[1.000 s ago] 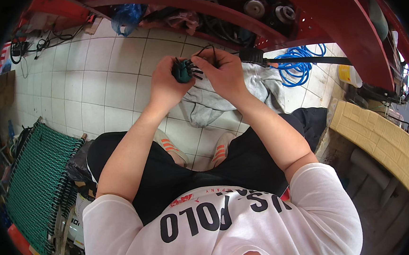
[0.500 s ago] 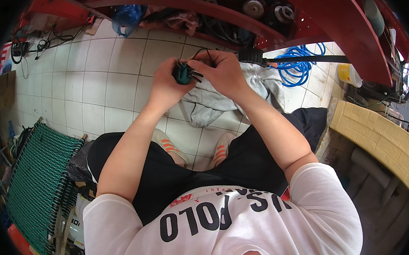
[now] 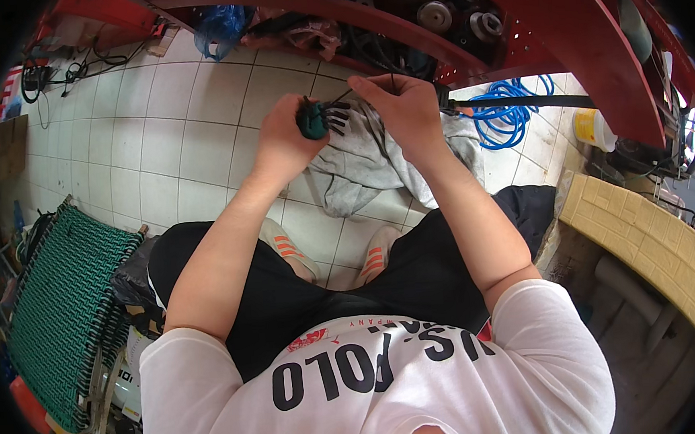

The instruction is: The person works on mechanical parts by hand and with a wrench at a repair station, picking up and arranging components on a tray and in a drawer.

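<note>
My left hand (image 3: 284, 141) is closed around a dark green, rounded part (image 3: 312, 121); several short black leads stick out of its right side. I cannot tell what kind of part it is. To the right, my right hand (image 3: 411, 114) has its thumb and forefinger pinched on a thin black wire (image 3: 345, 96), which seems to run back toward the green part. The other fingers of this hand are curled and partly hidden. Both hands are held up in front of me, over the tiled floor. A crumpled grey cloth (image 3: 360, 172) lies on the floor beneath them.
A red metal rack (image 3: 300, 2) with pulleys and parts stands ahead. A coiled blue hose (image 3: 505, 113) and a white-and-yellow bucket (image 3: 594, 129) are at the right, near a tan padded piece (image 3: 647, 236). At the left stands a green woven seat (image 3: 68, 309).
My right hand has moved right, away from the green part, with the thin wire between its fingertips. The black leads show more plainly. My left hand has stayed nearly in place.
</note>
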Demonstrator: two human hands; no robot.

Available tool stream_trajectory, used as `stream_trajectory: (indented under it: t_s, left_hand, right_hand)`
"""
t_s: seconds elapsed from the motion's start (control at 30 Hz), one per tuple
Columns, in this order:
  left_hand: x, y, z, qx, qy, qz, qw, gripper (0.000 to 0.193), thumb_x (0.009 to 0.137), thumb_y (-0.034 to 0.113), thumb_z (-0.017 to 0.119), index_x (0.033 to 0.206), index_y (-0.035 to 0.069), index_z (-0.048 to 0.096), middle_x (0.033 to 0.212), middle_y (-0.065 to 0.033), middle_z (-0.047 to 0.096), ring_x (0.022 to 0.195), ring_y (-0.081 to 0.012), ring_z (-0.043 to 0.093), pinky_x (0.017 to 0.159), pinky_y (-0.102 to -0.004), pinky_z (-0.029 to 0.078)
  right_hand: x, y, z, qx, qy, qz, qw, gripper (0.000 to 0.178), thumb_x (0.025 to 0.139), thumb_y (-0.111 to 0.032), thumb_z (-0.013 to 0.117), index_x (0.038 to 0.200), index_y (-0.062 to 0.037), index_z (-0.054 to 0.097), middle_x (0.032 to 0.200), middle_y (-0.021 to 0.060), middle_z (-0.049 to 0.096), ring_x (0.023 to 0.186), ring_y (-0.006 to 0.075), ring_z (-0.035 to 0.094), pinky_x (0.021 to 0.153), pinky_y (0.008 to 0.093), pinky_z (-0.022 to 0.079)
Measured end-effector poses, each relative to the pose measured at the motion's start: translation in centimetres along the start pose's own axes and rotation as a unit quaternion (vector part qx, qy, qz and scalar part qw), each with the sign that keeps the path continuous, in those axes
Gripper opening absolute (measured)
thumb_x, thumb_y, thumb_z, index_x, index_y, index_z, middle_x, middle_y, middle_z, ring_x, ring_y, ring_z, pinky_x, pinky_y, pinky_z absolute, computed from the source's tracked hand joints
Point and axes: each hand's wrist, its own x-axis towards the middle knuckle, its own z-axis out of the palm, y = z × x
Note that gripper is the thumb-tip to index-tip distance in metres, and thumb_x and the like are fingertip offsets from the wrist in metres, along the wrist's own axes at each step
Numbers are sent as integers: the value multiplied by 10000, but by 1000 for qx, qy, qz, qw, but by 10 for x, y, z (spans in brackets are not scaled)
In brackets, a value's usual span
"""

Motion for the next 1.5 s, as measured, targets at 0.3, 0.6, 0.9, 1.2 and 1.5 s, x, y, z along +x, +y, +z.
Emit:
stream_trajectory:
  t_s: [0.3,0.6,0.9,1.2,1.5]
  left_hand:
    - [5,-5,-14,29,-80,27,996,442,692,127,871,1085,16,702,1014,-177,720,964,-367,711,861,-414,565]
    - [3,-2,-17,-27,-255,-24,966,468,672,160,884,1072,0,700,974,-174,723,908,-338,708,834,-389,555]
    - [-3,1,2,-22,-253,20,967,445,668,153,873,1025,4,654,943,-142,682,856,-293,675,788,-383,543]
    - [-5,0,5,6,-266,14,964,488,682,144,875,1104,21,663,997,-145,694,898,-277,688,822,-377,550]
    - [6,-5,0,23,-165,-71,983,503,732,180,906,1131,-6,662,984,-133,736,912,-239,712,863,-356,554]
  right_hand:
    - [17,5,-17,5,-148,-11,989,219,955,-152,792,1113,0,799,871,-12,739,690,18,556,605,207,412]
    - [24,1,-31,-45,-342,110,932,268,884,-209,865,1097,-68,785,827,-52,667,612,13,459,524,226,339]
    - [25,33,-9,-186,-342,55,920,391,827,-218,902,771,-122,527,721,-66,506,699,53,450,603,261,356]
    - [24,37,-12,-155,-341,2,927,363,855,-242,874,810,-121,535,678,-77,449,622,53,409,529,280,308]
    - [41,27,-42,225,-213,183,933,288,1084,-302,490,997,-90,663,694,-15,498,547,89,377,467,271,249]
